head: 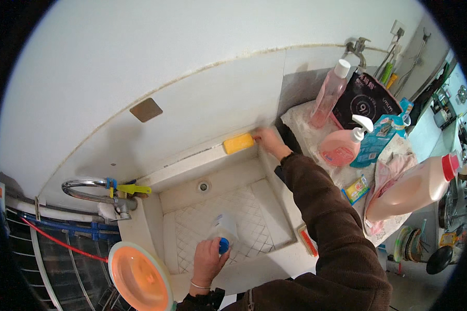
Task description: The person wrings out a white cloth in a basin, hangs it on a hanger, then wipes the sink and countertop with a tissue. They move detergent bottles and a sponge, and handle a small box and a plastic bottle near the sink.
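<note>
My left hand (210, 258) grips the blue cap (223, 245) of a translucent plastic bottle (223, 227), which is above the patterned floor of a white utility sink (274, 268). At the sink's far right corner, my right hand (271, 140) reaches to the ledge, its fingertips at a small reddish object (256, 138) beside a yellow block (238, 143), perhaps a sponge or soap. The fingers are blurred, and whether they grip it I cannot tell. Near my right sleeve, a red-and-white brush (308, 241) lies on the sink's rim.
A chrome faucet (120, 204) with a yellow-green clip stands left of the sink. An orange basin (140, 278) is at the lower left. On the cloth-covered surface (367, 171) at right are a pink pump bottle (341, 147), a clear pink bottle (329, 97), a large red-capped jug (412, 188) and pouches.
</note>
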A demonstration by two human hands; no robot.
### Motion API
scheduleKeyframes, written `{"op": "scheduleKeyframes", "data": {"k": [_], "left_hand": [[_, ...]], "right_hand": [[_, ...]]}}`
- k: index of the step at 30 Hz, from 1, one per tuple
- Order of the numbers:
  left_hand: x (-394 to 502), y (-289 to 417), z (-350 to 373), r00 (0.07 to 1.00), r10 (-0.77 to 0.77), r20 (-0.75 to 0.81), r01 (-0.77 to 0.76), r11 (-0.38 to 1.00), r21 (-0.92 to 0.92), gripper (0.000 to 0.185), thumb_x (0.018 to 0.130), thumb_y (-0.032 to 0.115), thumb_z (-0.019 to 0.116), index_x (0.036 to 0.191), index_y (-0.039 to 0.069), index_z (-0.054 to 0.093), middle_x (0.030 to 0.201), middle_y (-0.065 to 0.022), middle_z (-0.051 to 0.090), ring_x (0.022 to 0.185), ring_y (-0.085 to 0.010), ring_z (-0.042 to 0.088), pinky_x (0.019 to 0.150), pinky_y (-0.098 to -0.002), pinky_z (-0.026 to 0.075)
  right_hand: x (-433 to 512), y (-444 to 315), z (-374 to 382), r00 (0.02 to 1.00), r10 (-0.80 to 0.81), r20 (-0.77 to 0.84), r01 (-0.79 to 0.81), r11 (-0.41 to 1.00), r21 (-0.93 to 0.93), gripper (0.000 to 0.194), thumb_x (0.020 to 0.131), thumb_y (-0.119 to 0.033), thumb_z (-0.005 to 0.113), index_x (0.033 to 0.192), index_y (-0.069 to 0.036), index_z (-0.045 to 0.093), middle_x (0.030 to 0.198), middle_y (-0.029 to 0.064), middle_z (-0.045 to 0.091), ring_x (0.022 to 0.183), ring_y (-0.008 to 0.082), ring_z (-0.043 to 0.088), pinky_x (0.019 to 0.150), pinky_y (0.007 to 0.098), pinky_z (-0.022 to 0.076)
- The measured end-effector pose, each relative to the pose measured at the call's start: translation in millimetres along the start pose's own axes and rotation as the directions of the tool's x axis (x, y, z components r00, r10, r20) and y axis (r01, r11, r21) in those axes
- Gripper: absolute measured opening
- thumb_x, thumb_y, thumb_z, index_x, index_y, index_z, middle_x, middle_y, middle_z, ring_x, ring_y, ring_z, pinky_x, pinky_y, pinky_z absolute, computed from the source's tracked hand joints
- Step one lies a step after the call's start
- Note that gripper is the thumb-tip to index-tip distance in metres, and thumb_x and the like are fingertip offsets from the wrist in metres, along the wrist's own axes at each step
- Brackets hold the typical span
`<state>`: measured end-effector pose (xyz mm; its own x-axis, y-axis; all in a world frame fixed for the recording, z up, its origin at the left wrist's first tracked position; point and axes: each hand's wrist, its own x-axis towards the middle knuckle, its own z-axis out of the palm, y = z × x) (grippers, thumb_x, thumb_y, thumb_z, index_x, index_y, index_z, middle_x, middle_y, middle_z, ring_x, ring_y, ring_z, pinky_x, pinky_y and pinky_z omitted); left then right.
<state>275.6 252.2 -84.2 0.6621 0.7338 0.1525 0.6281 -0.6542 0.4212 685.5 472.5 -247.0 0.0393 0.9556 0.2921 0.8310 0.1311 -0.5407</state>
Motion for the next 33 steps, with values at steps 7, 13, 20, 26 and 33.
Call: {"op": "scheduleKeyframes", "data": {"k": [7,13,20,26,33], "left_hand": [[-1,-5,-1,1.0,0.008,-0.03,-0.007,1.0,0.013,0.045,0.077,0.02,0.079,0.11,0.002,0.055,0.088,-0.0127,0.057,0.08,-0.0316,0.054,0.07,-0.041,0.044],[-3,-5,0,0.999,0.009,-0.048,-0.008,1.0,0.027,0.045,0.078,0.021,0.079,0.111,0.002,0.055,0.087,-0.0132,0.057,0.079,-0.0319,0.055,0.07,-0.0412,0.044],[4,-8,-5,0.999,0.038,-0.019,-0.037,0.999,0.025,0.047,0.077,0.021,0.079,0.113,0.002,0.054,0.088,-0.014,0.056,0.079,-0.033,0.054,0.069,-0.0422,0.044],[-1,-8,-4,1.0,0.011,-0.01,-0.011,1.0,0.025,0.048,0.078,0.021,0.078,0.115,0.003,0.053,0.089,-0.015,0.056,0.08,-0.0335,0.054,0.07,-0.0427,0.045],[-4,-15,-5,1.0,0.005,-0.022,-0.005,1.0,0.005,0.049,0.078,0.021,0.078,0.116,0.003,0.052,0.092,-0.0154,0.056,0.081,-0.0334,0.054,0.07,-0.0426,0.045]], "right_hand": [[11,5,-14,0.999,0.029,-0.013,-0.029,1.0,-0.011,0.016,0.079,-0.002,0.067,0.094,-0.005,0.073,0.09,0.0167,0.068,0.084,0.0343,0.065,0.074,0.0406,0.0517],[-17,-1,-15,0.994,-0.071,0.086,0.056,0.985,0.164,0.014,0.081,-0.002,0.068,0.094,-0.003,0.073,0.095,0.0154,0.067,0.088,0.0318,0.065,0.079,0.0389,0.0525],[2,-10,-11,0.991,-0.127,-0.032,0.13,0.985,0.116,0.015,0.081,-0.003,0.064,0.094,0.0,0.07,0.099,0.016,0.066,0.092,0.0339,0.064,0.082,0.0394,0.0514],[0,24,-15,0.984,0.088,-0.158,-0.107,0.988,-0.113,0.02,0.081,-0.005,0.06,0.097,-0.002,0.072,0.101,0.0168,0.066,0.095,0.0333,0.064,0.083,0.039,0.0519],[4,22,-23,0.947,0.263,-0.184,-0.306,0.912,-0.273,0.021,0.083,-0.002,0.058,0.098,-0.003,0.072,0.099,0.0189,0.064,0.096,0.0359,0.061,0.084,0.0416,0.0499]]}}
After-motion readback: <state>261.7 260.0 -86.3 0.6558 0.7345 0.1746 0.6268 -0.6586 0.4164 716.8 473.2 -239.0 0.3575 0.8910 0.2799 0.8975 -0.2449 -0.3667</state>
